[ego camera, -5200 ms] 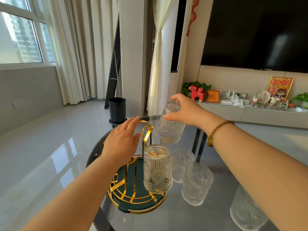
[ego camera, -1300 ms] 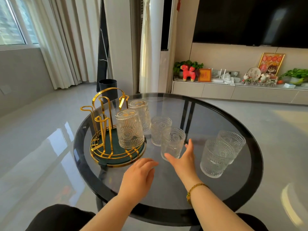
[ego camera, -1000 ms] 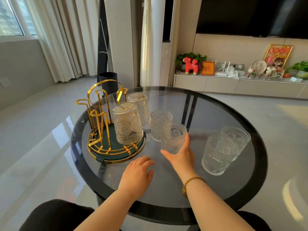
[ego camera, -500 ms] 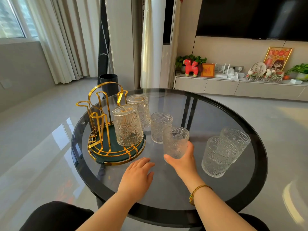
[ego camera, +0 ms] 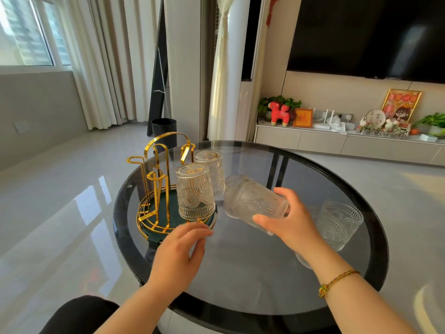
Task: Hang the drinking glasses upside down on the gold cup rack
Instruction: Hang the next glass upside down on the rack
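Note:
The gold cup rack (ego camera: 156, 189) with a dark green base stands at the left of the round glass table (ego camera: 252, 273). Two embossed glasses hang upside down on it, a near glass (ego camera: 194, 192) and a far glass (ego camera: 212, 171). My right hand (ego camera: 292, 219) grips a third glass (ego camera: 252, 202), lifted off the table and tipped on its side with its mouth toward the rack. Another upright glass (ego camera: 234, 180) shows partly behind it. My left hand (ego camera: 180, 251) hovers palm down over the table near the rack's front edge, fingers loose, holding nothing.
Two more embossed glasses (ego camera: 339, 222) stand at the right of the table, partly behind my right hand. A dark bin (ego camera: 163, 131) sits on the floor behind the rack. A low cabinet (ego camera: 337, 143) with ornaments runs along the far wall under a television.
My right hand closed on the nearest upright glass, lifted it off the table and tipped it sideways toward the rack. My left hand shifted slightly toward the rack base.

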The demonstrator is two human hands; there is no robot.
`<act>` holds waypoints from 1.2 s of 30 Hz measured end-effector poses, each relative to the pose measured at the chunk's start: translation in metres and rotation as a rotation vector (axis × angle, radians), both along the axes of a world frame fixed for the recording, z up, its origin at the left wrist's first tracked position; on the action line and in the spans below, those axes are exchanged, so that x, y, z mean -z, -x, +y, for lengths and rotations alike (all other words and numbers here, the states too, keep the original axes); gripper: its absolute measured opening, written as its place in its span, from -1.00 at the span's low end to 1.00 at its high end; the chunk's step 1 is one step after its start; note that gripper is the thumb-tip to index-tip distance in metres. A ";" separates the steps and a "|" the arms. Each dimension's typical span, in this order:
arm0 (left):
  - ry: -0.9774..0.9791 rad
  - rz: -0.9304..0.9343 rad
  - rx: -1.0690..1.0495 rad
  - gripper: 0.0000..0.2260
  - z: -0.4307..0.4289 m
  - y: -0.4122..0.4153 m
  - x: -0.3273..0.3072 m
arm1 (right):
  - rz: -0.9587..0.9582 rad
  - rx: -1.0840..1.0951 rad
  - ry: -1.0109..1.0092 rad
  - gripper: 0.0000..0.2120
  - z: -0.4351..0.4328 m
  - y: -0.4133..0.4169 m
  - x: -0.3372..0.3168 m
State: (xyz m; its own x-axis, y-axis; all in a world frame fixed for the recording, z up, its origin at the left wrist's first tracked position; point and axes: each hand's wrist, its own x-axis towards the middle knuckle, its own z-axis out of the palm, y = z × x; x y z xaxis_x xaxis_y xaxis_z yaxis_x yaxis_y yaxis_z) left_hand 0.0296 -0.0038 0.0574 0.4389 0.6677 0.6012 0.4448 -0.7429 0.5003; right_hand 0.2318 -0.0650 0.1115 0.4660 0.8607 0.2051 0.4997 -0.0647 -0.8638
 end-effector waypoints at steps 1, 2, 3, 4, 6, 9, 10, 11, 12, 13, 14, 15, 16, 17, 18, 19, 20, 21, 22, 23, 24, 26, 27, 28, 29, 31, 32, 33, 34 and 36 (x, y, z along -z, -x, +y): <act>-0.032 -0.037 -0.010 -0.80 0.003 0.003 -0.009 | -0.010 0.007 0.007 -0.35 0.000 0.000 -0.006; -0.055 -0.069 -0.019 -0.82 0.007 0.006 -0.019 | -0.023 0.013 0.010 -0.35 0.001 0.000 -0.011; -0.069 -0.095 -0.030 -0.84 0.012 0.009 -0.029 | -0.035 0.018 0.008 -0.35 0.002 0.000 -0.016; -0.077 -0.117 -0.044 -0.83 0.016 0.011 -0.039 | -0.047 0.020 0.002 -0.35 0.003 0.000 -0.021; -0.097 -0.151 -0.077 -0.81 0.027 0.014 -0.056 | -0.087 0.014 -0.008 -0.36 0.007 0.001 -0.031; -0.134 -0.162 -0.148 -0.80 0.047 0.016 -0.076 | -0.144 -0.010 -0.011 -0.37 0.017 0.003 -0.045; -0.144 -0.160 -0.176 -0.81 0.055 0.017 -0.081 | -0.143 -0.015 -0.019 -0.36 0.021 0.003 -0.050; -0.139 -0.149 -0.208 -0.80 0.064 0.016 -0.085 | -0.142 -0.018 -0.027 -0.35 0.025 0.003 -0.056; -0.113 -0.122 -0.245 -0.77 0.073 0.015 -0.088 | -0.147 -0.016 -0.031 -0.34 0.029 0.003 -0.062; -0.077 -0.083 -0.282 -0.71 0.083 0.014 -0.091 | -0.162 -0.013 -0.030 -0.32 0.034 0.002 -0.068; -0.040 -0.043 -0.312 -0.64 0.093 0.012 -0.093 | -0.183 -0.010 -0.026 -0.32 0.039 0.002 -0.073; -0.007 -0.007 -0.331 -0.60 0.102 0.011 -0.095 | -0.205 -0.011 -0.023 -0.31 0.044 0.002 -0.079; 0.018 0.024 -0.342 -0.57 0.110 0.010 -0.096 | -0.225 -0.016 -0.021 -0.32 0.049 0.001 -0.085; 0.034 0.051 -0.348 -0.57 0.117 0.008 -0.096 | -0.246 -0.021 -0.021 -0.32 0.054 0.001 -0.090; 0.046 0.075 -0.348 -0.57 0.123 0.008 -0.096 | -0.268 -0.025 -0.022 -0.32 0.059 0.000 -0.095; 0.054 0.092 -0.343 -0.59 0.128 0.007 -0.096 | -0.290 -0.028 -0.027 -0.32 0.064 -0.001 -0.100; 0.060 0.097 -0.336 -0.62 0.131 0.007 -0.096 | -0.309 -0.028 -0.034 -0.32 0.070 -0.001 -0.105; 0.062 0.088 -0.331 -0.64 0.134 0.007 -0.097 | -0.325 -0.028 -0.043 -0.33 0.075 -0.002 -0.110; 0.060 0.073 -0.332 -0.65 0.136 0.007 -0.097 | -0.340 -0.031 -0.051 -0.33 0.082 -0.002 -0.115; 0.052 0.061 -0.337 -0.66 0.139 0.007 -0.098 | -0.351 -0.038 -0.060 -0.34 0.089 -0.002 -0.119; 0.043 0.056 -0.341 -0.65 0.141 0.008 -0.098 | -0.361 -0.047 -0.070 -0.35 0.096 -0.001 -0.124; 0.042 0.049 -0.322 -0.64 0.147 0.011 -0.097 | -0.373 -0.067 -0.085 -0.36 0.112 0.001 -0.132; 0.058 0.032 -0.301 -0.64 0.149 0.013 -0.097 | -0.378 -0.073 -0.091 -0.36 0.121 0.003 -0.136; 0.079 0.010 -0.280 -0.65 0.151 0.014 -0.097 | -0.385 -0.075 -0.094 -0.37 0.129 0.005 -0.139; 0.095 -0.011 -0.264 -0.65 0.153 0.015 -0.097 | -0.392 -0.075 -0.095 -0.39 0.138 0.007 -0.142; 0.108 -0.033 -0.244 -0.66 0.157 0.018 -0.097 | -0.394 -0.084 -0.091 -0.40 0.156 0.012 -0.146; 0.109 -0.036 -0.236 -0.66 0.159 0.019 -0.096 | -0.396 -0.095 -0.084 -0.40 0.165 0.014 -0.147; 0.112 -0.039 -0.228 -0.66 0.161 0.021 -0.096 | -0.405 -0.104 -0.074 -0.40 0.174 0.017 -0.147; 0.116 -0.047 -0.219 -0.66 0.163 0.023 -0.095 | -0.419 -0.114 -0.063 -0.39 0.183 0.019 -0.146; 0.125 -0.075 -0.195 -0.66 0.164 0.029 -0.095 | -0.451 -0.134 -0.046 -0.39 0.199 0.025 -0.144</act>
State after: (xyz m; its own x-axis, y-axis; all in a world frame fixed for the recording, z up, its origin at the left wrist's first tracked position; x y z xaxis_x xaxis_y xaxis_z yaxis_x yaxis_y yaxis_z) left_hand 0.0007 0.1605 0.1519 0.2513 0.8068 0.5348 0.5322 -0.5766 0.6199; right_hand 0.2067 0.1343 0.2555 0.2071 0.8923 0.4012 0.8273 0.0591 -0.5587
